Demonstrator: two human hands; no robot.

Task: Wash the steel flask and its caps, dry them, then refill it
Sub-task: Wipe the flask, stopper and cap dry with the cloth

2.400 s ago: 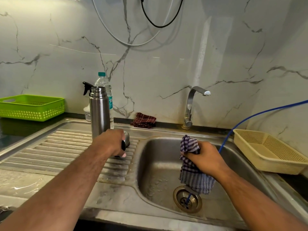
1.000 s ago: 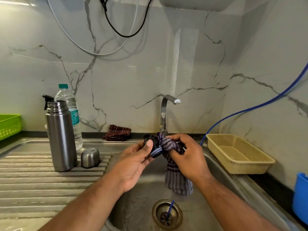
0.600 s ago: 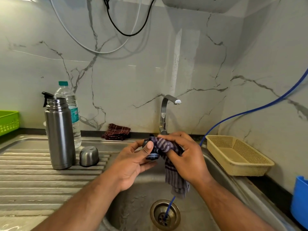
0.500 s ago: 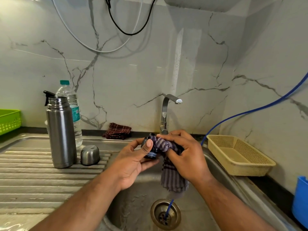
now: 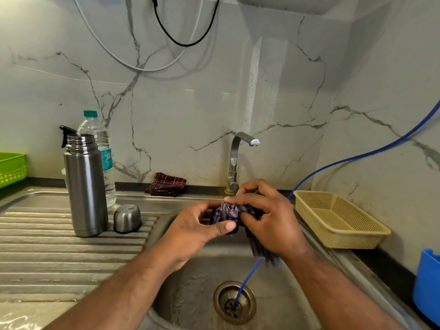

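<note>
The steel flask [image 5: 86, 186] stands upright and uncapped on the ribbed draining board. Its domed steel outer cap [image 5: 127, 218] sits beside its base. Over the sink, my left hand [image 5: 197, 229] grips the small black inner cap [image 5: 213, 216], which is mostly hidden. My right hand [image 5: 269, 220] grips a blue checked cloth [image 5: 229, 210] wrapped over that cap; the cloth's tail hangs below my right hand.
A tap [image 5: 234, 163] stands behind my hands. A blue hose [image 5: 247, 279] runs into the sink drain [image 5: 234, 302]. A plastic water bottle [image 5: 100, 148] and spray bottle stand behind the flask. There is a beige basket [image 5: 338, 220] at right, a green basket [image 5: 12, 167] at left and a red cloth [image 5: 166, 184] by the wall.
My left hand picked the black inner cap up off the draining board and brought it over the sink. My right hand wrapped the cloth over it and keeps rubbing it.
</note>
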